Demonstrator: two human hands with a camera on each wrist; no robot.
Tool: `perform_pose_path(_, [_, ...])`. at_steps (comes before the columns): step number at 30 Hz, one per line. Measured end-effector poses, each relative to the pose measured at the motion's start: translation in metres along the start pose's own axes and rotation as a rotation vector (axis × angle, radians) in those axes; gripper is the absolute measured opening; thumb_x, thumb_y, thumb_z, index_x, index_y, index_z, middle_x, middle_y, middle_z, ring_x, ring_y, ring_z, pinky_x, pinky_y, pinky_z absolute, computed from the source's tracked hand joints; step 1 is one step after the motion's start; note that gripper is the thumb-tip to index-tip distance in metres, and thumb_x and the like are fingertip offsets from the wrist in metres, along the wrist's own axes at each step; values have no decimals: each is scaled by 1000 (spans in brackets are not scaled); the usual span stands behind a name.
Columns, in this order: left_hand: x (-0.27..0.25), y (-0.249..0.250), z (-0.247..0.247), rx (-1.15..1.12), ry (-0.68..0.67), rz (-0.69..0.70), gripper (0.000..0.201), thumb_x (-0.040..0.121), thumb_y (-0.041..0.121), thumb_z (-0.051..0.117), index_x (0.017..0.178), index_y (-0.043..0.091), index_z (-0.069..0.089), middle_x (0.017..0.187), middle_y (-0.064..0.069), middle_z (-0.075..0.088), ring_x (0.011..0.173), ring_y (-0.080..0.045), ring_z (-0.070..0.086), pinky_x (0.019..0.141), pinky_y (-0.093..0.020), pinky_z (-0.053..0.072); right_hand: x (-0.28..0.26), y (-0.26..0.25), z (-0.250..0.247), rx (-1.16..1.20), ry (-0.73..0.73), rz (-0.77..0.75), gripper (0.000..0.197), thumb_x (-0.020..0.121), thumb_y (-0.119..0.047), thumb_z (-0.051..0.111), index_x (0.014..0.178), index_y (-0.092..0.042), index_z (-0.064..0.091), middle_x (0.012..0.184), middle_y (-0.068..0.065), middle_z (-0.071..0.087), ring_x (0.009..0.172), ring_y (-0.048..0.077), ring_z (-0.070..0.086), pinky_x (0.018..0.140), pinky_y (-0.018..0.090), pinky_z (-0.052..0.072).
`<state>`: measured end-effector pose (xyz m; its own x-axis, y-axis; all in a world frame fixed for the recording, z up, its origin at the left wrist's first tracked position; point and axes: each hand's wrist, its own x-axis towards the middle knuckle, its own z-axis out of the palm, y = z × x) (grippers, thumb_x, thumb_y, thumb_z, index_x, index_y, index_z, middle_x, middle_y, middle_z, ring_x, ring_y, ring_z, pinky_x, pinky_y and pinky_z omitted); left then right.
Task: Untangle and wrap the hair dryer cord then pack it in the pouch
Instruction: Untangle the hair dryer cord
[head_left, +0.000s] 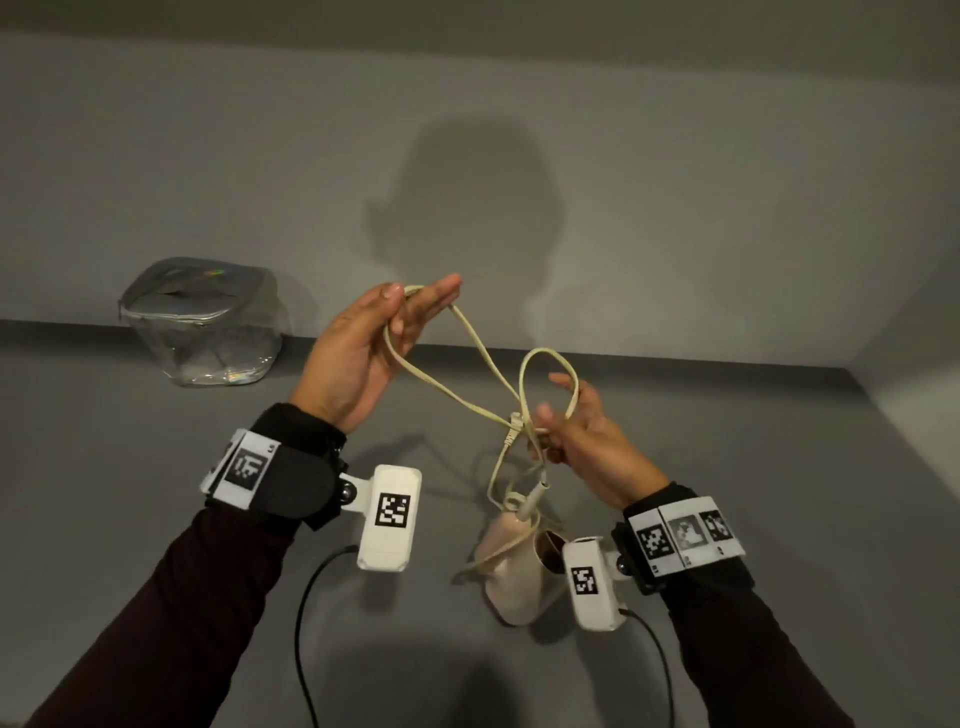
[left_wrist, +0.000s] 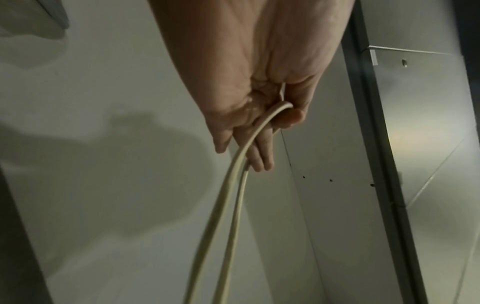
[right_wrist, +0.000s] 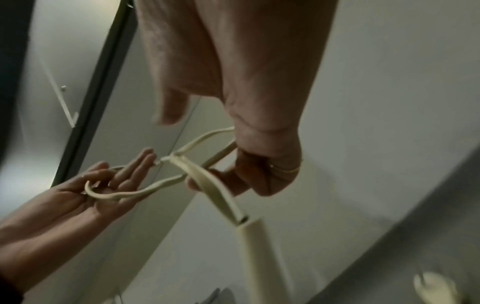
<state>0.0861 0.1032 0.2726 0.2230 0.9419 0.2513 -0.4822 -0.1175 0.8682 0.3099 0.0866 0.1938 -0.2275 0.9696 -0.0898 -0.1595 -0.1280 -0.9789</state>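
A cream cord (head_left: 480, 358) stretches in loops between both raised hands above the grey table (head_left: 156, 467). My left hand (head_left: 415, 304) pinches one loop with its thumb against straight fingers; the left wrist view shows the cord (left_wrist: 228, 205) hanging doubled from that pinch (left_wrist: 283, 115). My right hand (head_left: 561, 415) curls its fingers round another loop near a crossing of strands, and in the right wrist view the cord (right_wrist: 215, 191) runs from it (right_wrist: 259, 170) to the left hand (right_wrist: 109, 185). Below, the pale pink hair dryer (head_left: 511, 571) lies on the table. The clear pouch (head_left: 202, 322) stands far left.
A grey wall (head_left: 623, 156) rises right behind the table, and another wall closes off the right side. Black camera cables (head_left: 306, 613) trail from both wrists over the near table.
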Motion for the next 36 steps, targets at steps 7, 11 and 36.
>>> perform_pose_path(7, [-1, 13, -24, -84, 118, 19, 36, 87, 31, 39, 54, 19, 41, 118, -5, 68, 125, -17, 52, 111, -39, 31, -1, -32, -20, -151, 117, -211, 53, 75, 14, 60, 121, -7, 42, 56, 5, 70, 54, 17, 68, 62, 24, 58])
perform_pose_path(11, [1, 34, -28, -99, 94, 59, 38, 87, 32, 37, 51, 22, 44, 117, -3, 68, 126, -18, 50, 110, -41, 35, 2, -35, -19, -228, 149, -269, 41, 74, 7, 65, 108, -11, 51, 64, 0, 72, 68, 13, 69, 79, 22, 55])
perform_pose_path(36, [-13, -37, -62, 461, -23, -399, 39, 82, 44, 47, 114, 27, 59, 115, 10, 66, 111, -5, 55, 96, -28, 36, 30, -18, 45, 185, 153, -50, 13, 92, -7, 46, 86, -6, 58, 68, 5, 68, 62, 14, 70, 51, 23, 56])
